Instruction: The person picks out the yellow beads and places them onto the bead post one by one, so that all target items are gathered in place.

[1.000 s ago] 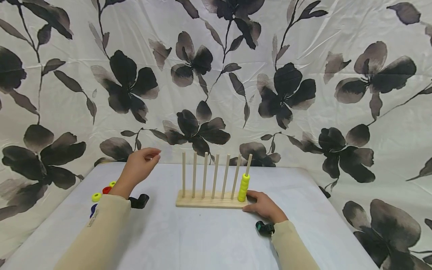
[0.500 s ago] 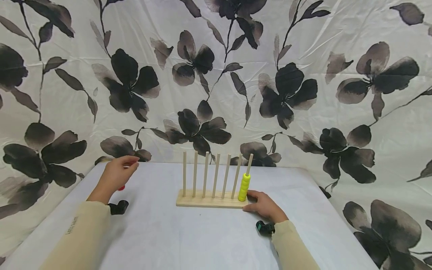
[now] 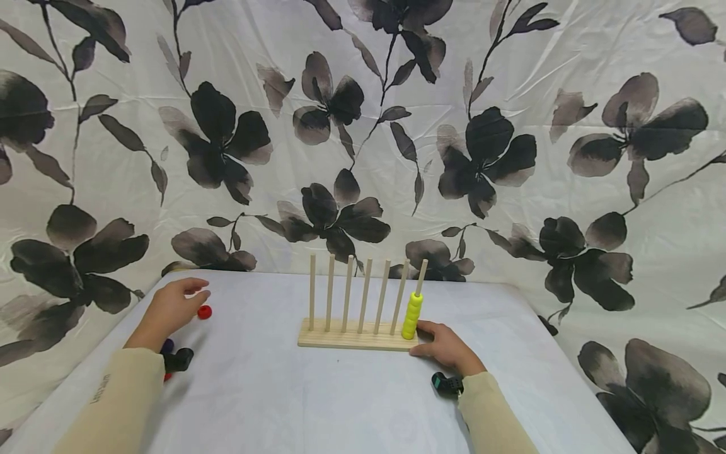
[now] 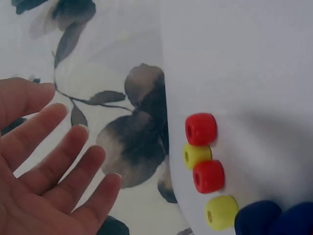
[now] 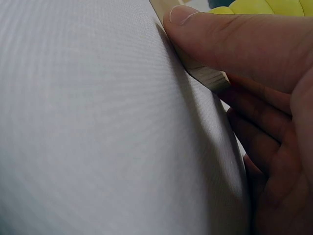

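Observation:
My left hand (image 3: 172,309) hovers over the left side of the table, its fingers spread and holding nothing in the left wrist view. Beside its fingertips in the head view lies a red bead (image 3: 204,312). The left wrist view has a cluster of loose beads: a red bead (image 4: 201,129), a yellow bead (image 4: 221,212) and dark blue beads (image 4: 258,218) among them. With thumb and fingers, my right hand (image 3: 448,350) grips the right end of a wooden peg stand (image 3: 351,340). Several yellow beads (image 3: 413,315) are stacked on its rightmost peg; the other pegs are bare.
A white cloth covers the table (image 3: 255,391). Behind it hangs a floral curtain (image 3: 397,189). Partly hidden by the left wrist, a dark blue bead (image 3: 167,345) lies near the table's left edge.
My left hand has moved left and down, away from the stand and toward the loose beads; its fingers have spread. The right hand stays on the stand.

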Demonstrator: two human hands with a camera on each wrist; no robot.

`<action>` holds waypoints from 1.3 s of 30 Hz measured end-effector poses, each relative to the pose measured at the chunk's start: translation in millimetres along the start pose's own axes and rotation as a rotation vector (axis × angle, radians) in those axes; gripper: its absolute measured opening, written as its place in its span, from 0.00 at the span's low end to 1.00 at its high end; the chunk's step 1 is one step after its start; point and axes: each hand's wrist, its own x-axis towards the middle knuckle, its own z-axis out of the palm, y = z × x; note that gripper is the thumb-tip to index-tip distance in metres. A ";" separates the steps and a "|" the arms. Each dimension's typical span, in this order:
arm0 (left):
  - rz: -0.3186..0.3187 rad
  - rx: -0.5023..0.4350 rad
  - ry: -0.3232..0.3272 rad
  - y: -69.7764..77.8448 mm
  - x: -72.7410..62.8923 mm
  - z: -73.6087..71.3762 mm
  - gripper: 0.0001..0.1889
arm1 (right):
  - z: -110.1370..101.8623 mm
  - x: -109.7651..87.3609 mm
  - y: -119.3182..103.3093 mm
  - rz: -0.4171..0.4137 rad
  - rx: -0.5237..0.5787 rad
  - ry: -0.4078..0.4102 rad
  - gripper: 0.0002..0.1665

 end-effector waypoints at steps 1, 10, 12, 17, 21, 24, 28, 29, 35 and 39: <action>-0.018 0.001 -0.011 -2.3 0.3 -0.7 0.28 | -0.1 0.0 0.4 0.001 -0.001 0.001 0.46; -0.097 0.047 -0.068 -21.2 -3.9 -4.6 0.28 | -2.3 -0.5 1.2 -0.010 -0.011 0.005 0.46; -0.120 0.055 -0.083 -26.5 -3.9 -4.9 0.28 | -2.3 -0.7 1.4 -0.008 -0.010 0.003 0.46; -0.160 0.062 -0.112 -39.4 -1.5 -4.2 0.29 | -1.8 -0.6 2.4 -0.009 -0.006 0.007 0.46; -0.196 0.056 -0.147 -49.6 -0.8 -4.1 0.30 | 0.0 0.6 1.8 -0.024 -0.007 0.005 0.45; -0.222 0.057 -0.169 -53.9 0.4 -2.8 0.31 | 0.7 1.2 1.1 -0.027 -0.002 0.000 0.45; -0.249 0.063 -0.175 -57.4 2.3 1.3 0.31 | 0.9 0.8 0.7 -0.010 -0.002 0.005 0.46; -0.257 0.065 -0.175 -58.2 2.9 2.5 0.31 | 0.9 0.5 0.8 -0.005 -0.004 0.006 0.46; -0.295 0.067 -0.191 -64.4 6.1 9.0 0.32 | 0.0 -1.1 0.5 -0.005 -0.010 0.016 0.45; -0.295 0.074 -0.209 -67.6 6.2 11.6 0.31 | 0.3 -0.8 0.7 -0.008 -0.003 0.015 0.46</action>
